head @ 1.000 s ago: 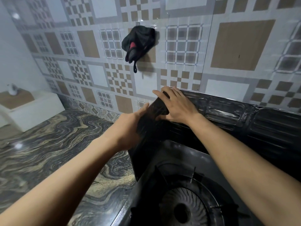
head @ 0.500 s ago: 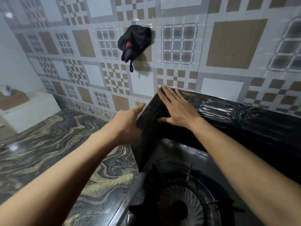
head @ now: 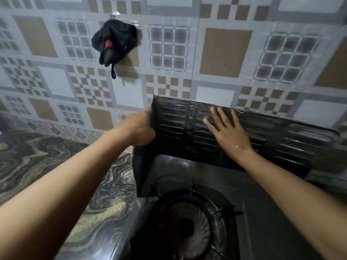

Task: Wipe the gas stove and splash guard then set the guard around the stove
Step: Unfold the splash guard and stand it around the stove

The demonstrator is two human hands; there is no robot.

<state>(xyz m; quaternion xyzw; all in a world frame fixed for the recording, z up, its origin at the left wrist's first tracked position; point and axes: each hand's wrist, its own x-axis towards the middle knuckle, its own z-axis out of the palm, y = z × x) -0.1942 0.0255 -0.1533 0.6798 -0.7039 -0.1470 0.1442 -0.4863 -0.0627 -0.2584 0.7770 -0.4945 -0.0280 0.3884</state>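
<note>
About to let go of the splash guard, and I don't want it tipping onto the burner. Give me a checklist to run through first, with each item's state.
1. Left hand grips the splash guard at its corner fold: ok.
2. Right hand flat on the back panel: ok.
3. Back panel upright along the tiled wall: ok.
4. Left side panel beside the stove: ok.
5. Right end folded around: cannot tell.
6. Burner clear: ok.

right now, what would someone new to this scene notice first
First, two bare arms reaching in: the left hand grips the left corner fold of the black ribbed splash guard, and the right hand lies flat on its back panel. Below sits the gas stove with its round burner. A dark cloth bundle hangs on the patterned tile wall, upper left.
</note>
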